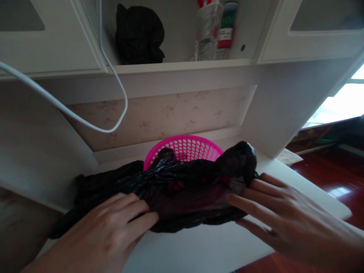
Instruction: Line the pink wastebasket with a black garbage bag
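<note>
A black plastic bag (182, 222) drapes over the front of a pink perforated basket (186, 144), hiding its lower part. Pink shows dimly through the thin film. My left hand (113, 223) is closed on the bag's near edge, its fingers bent and the thumb out of sight. My right hand (275, 216) grips the right end of the bag, with several fingers over the film and the thumb lower down. Loose folds of the bag trail off to the left.
Basket and bag rest on a white desk surface (170, 252) under a shelf. A white cable (85, 123) hangs across the left. The shelf holds a black bundle (139, 36), a clear plastic container (209, 32) and a canister (227, 28). White cabinet doors (307, 43) flank it.
</note>
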{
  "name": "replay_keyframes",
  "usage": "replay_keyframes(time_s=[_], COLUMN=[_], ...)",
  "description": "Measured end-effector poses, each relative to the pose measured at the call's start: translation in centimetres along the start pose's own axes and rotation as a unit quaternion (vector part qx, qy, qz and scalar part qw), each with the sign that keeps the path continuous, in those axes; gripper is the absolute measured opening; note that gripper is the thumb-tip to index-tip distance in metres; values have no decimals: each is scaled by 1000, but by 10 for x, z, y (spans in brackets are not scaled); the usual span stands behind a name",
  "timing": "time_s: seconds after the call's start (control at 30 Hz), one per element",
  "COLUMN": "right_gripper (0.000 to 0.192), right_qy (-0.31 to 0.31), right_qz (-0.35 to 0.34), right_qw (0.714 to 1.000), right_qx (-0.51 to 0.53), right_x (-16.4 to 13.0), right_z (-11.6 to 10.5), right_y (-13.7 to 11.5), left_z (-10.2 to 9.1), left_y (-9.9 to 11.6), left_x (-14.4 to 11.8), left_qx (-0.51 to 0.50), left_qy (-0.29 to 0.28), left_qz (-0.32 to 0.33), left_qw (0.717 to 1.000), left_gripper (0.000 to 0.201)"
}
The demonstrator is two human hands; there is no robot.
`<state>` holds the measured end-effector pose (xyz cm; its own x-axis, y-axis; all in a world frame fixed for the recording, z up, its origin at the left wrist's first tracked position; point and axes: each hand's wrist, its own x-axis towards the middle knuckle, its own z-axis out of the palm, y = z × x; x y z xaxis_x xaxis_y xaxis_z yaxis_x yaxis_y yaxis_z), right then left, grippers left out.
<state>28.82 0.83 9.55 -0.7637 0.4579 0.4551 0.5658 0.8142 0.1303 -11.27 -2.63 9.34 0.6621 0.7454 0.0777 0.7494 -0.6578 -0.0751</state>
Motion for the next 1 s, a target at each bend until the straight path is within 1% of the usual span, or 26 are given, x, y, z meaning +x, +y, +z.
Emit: replay_keyframes(time_s=[0.07, 0.13, 0.17, 0.23, 0.27, 0.3, 0.33, 0.37, 0.47, 0.6, 0.7, 0.77, 0.8, 0.83, 0.87, 0.9, 0.93, 0.97, 1.0], right_gripper=[27, 25, 29, 36, 34, 27, 19, 15, 21, 26, 30, 32, 32, 32, 33, 34, 35, 35, 34], right_qy=[-33, -75, -91, -117, -125, -132, -138, -145, -151, -154, -158, -157, -152, -146, -138, -127, -110, -84, -49], right_qz=[60, 113, 131, 150, 155, 161, 165, 173, 200, 229, 255, 266, 275, 286, 300, 319, 338, 355, 368], right_qw=[998, 991, 987, 982, 980, 978, 976, 973, 966, 956, 945, 939, 934, 928, 920, 911, 904, 899, 896], right_qx=[-7, -1, 4, 14, 20, 29, 40, 50, 64, 104, 130, 151, 170, 192, 212, 228, 238, 242, 243], right_x=[-15, -29, -36, -45, -47, -48, -48, -47, -41, -30, -23, -23, -24, -26, -29, -33, -37, -40, -41], right_z=[13, 29, 37, 52, 58, 63, 68, 72, 84, 110, 127, 130, 129, 125, 118, 111, 101, 91, 80], right_y=[-5, -9, -11, -13, -13, -13, -12, -11, -7, 0, 2, 3, 3, 4, 5, 6, 6, 5, 3], left_z=[5, 11, 13, 18, 21, 24, 28, 33, 50, 73, 81, 81, 80, 77, 72, 66, 59, 51, 42], left_y=[1, 2, 2, 1, 0, -2, -5, -8, -18, -30, -32, -32, -30, -28, -25, -20, -15, -10, -4], left_x=[-3, 0, 4, 15, 20, 26, 31, 35, 43, 48, 48, 41, 35, 29, 22, 16, 11, 9, 9], left_qx=[-19, -58, -82, -133, -156, -179, -201, -221, -261, -297, -322, -337, -341, -342, -343, -346, -354, -363, -372], left_qy=[-5, -47, -77, -134, -148, -155, -159, -161, -151, -116, -113, -113, -96, -64, -17, 41, 100, 153, 193], left_qz=[-10, -27, -36, -44, -46, -50, -52, -52, -60, -76, -88, -100, -108, -114, -112, -104, -89, -71, -46], left_qw=[1000, 997, 993, 981, 975, 970, 965, 960, 952, 945, 936, 929, 929, 931, 933, 931, 926, 916, 907], left_gripper=[60, 55, 54, 55, 56, 57, 58, 59, 61, 62, 57, 48, 43, 36, 28, 20, 16, 18, 23])
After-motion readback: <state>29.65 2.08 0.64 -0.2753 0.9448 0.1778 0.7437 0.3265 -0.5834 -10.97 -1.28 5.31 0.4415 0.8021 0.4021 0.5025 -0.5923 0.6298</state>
